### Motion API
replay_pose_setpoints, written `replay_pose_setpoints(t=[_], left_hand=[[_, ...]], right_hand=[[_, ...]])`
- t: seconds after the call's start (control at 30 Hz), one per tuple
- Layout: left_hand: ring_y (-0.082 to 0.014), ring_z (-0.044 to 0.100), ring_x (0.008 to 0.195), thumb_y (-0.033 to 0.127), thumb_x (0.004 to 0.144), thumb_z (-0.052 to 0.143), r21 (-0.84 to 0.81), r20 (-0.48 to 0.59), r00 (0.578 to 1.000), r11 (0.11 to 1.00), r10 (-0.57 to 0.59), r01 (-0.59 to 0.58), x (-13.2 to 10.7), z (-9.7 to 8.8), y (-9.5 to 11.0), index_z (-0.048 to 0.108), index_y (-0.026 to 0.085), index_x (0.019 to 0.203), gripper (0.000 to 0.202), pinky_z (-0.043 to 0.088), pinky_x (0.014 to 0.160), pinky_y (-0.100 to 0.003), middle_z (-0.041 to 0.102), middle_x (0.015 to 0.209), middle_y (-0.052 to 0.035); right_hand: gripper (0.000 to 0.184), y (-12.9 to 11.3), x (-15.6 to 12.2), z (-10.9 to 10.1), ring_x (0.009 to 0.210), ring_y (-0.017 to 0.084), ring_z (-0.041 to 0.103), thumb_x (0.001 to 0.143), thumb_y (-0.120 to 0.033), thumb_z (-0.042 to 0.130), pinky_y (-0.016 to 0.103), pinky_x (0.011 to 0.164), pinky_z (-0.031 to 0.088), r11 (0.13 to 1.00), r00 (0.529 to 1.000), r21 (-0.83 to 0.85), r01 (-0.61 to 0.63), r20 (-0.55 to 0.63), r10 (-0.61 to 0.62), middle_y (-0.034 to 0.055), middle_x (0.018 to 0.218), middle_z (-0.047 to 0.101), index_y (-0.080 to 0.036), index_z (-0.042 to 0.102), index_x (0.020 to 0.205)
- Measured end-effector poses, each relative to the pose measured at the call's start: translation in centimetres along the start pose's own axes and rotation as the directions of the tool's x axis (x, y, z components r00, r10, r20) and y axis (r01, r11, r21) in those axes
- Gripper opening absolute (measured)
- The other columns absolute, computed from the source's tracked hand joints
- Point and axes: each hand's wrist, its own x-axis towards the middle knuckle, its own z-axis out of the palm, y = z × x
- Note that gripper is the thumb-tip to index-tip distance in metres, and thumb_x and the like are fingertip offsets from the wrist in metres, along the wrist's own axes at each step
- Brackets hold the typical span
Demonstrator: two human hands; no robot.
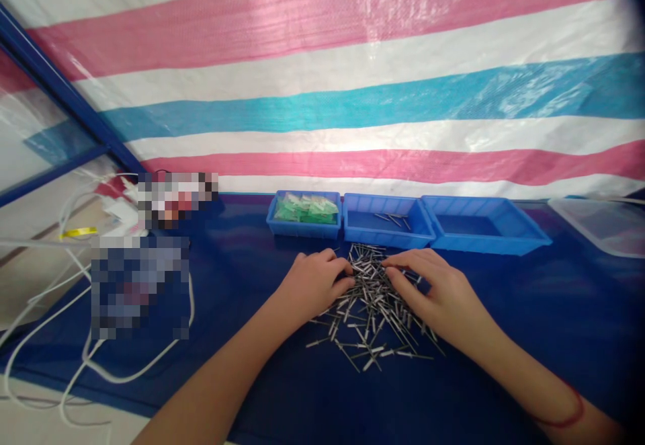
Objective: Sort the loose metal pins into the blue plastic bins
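A loose heap of silver blind rivets (375,290) with thin pins lies on the blue table, with strays spread toward me. At the heap's left edge is my left hand (315,284), its fingers bent and a small gap between thumb and forefinger. My right hand (436,290) reaches in from the other side; its thumb and forefinger tips come close together among the rivets, and what is between them is too small to make out. Behind the heap, the middle blue bin (388,235) has several rivets inside.
The left blue bin (305,231) holds green-and-clear plastic packets (307,208). The right blue bin (486,247) stands beside the middle one. A clear plastic lid or tray (599,226) lies at far right. White cables (136,378) loop over the table's left side. Striped sheeting (322,115) hangs behind.
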Motion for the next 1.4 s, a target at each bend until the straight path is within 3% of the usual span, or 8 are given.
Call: replay_pose_setpoints(t=[0.1, 0.37, 0.6, 0.9, 1.17, 1.27, 1.33, 1.4], left_hand=[[-0.0181, 0.061, 0.087, 0.036, 0.093, 0.048, 0.041, 0.028, 1.000, 0.999, 0.007, -0.008, 0.0, 0.1, 0.0, 0.065, 0.023, 0.099, 0.022, 0.042, 0.074, -0.030, 0.062, 0.097, -0.0022], [-0.0186, 0.061, 0.086, 0.029, 0.096, 0.041, 0.165, -0.040, 0.998, 0.985, 0.051, -0.043, -0.1, 1.2, -0.1, 0.060, 0.017, 0.095, 0.022, 0.038, 0.071, -0.031, 0.062, 0.098, -0.0056], [-0.0182, 0.064, 0.080, 0.029, 0.092, 0.052, 0.076, -0.036, 0.999, 0.997, 0.010, -0.007, 0.0, 0.3, 0.3, 0.062, 0.018, 0.092, 0.015, 0.038, 0.068, -0.030, 0.067, 0.088, -0.0023], [-0.0195, 0.063, 0.079, 0.030, 0.092, 0.049, 0.149, 0.008, 1.000, 0.989, -0.001, -0.001, -0.6, -0.3, 0.4, 0.068, 0.018, 0.085, 0.024, 0.036, 0.064, -0.031, 0.067, 0.089, -0.0047], [-0.0239, 0.059, 0.081, 0.019, 0.093, 0.045, 0.282, -0.173, 0.985, 0.959, 0.014, 0.035, -1.0, 0.8, 0.9, 0.059, 0.015, 0.084, 0.017, 0.035, 0.069, -0.037, 0.064, 0.085, -0.0080], [-0.0208, 0.060, 0.077, 0.019, 0.095, 0.040, 0.181, -0.213, 0.977, 0.982, -0.006, 0.045, -1.2, 0.0, 0.6, 0.058, 0.015, 0.086, 0.020, 0.036, 0.072, -0.036, 0.065, 0.081, -0.0064], [-0.0175, 0.061, 0.077, 0.022, 0.095, 0.043, -0.036, -0.247, 0.968, 0.999, -0.036, 0.028, -1.4, -0.6, 0.7, 0.059, 0.016, 0.088, 0.018, 0.038, 0.073, -0.033, 0.067, 0.083, -0.0034], [-0.0142, 0.062, 0.076, 0.026, 0.094, 0.047, -0.301, -0.287, 0.954, 0.954, -0.090, -0.001, -1.6, -0.9, 0.9, 0.060, 0.018, 0.088, 0.016, 0.041, 0.072, -0.028, 0.068, 0.084, -0.0006]], right_hand=[[0.013, 0.2, -0.1, 0.1, 0.087, 0.022, 0.062, 0.088, -0.026, 0.053, 0.037, 0.079, 0.049, 1.000, 1.000, -0.001, -0.007, 0.000, 0.007, 0.0054, 0.089, 0.070, -0.021, 0.066, 0.088], [0.013, 0.2, -0.3, 0.3, 0.087, 0.022, 0.063, 0.087, -0.026, 0.054, 0.038, 0.078, 0.050, 1.000, 1.000, -0.003, -0.011, 0.018, 0.011, 0.0061, 0.089, 0.070, -0.021, 0.066, 0.087], [0.014, 0.2, -0.4, 0.4, 0.087, 0.022, 0.063, 0.088, -0.027, 0.054, 0.037, 0.079, 0.050, 1.000, 0.999, 0.004, -0.016, 0.040, 0.016, 0.0055, 0.090, 0.070, -0.022, 0.066, 0.088], [0.013, 0.8, -0.6, 0.8, 0.089, 0.023, 0.063, 0.087, -0.027, 0.054, 0.038, 0.079, 0.051, 1.000, 0.996, -0.010, -0.023, 0.081, 0.024, 0.0057, 0.091, 0.069, -0.022, 0.067, 0.089], [0.014, 0.8, -0.5, 0.6, 0.087, 0.023, 0.064, 0.087, -0.028, 0.054, 0.038, 0.078, 0.051, 1.000, 0.998, -0.013, -0.016, 0.059, 0.017, 0.0058, 0.091, 0.070, -0.023, 0.067, 0.087], [0.016, 0.2, -0.3, 0.6, 0.086, 0.023, 0.065, 0.087, -0.031, 0.055, 0.038, 0.077, 0.052, 0.998, 0.999, 0.022, -0.051, 0.015, 0.050, 0.0060, 0.090, 0.071, -0.023, 0.068, 0.088], [0.019, -0.6, -0.1, 0.7, 0.083, 0.022, 0.066, 0.086, -0.035, 0.056, 0.036, 0.074, 0.053, 0.991, 0.994, 0.084, -0.108, -0.007, 0.109, 0.0058, 0.091, 0.072, -0.023, 0.069, 0.092], [0.023, -1.5, 0.3, 0.9, 0.079, 0.021, 0.066, 0.086, -0.039, 0.056, 0.033, 0.068, 0.054, 0.966, 0.981, 0.178, -0.189, 0.004, 0.192, 0.0058, 0.093, 0.072, -0.022, 0.069, 0.095]])
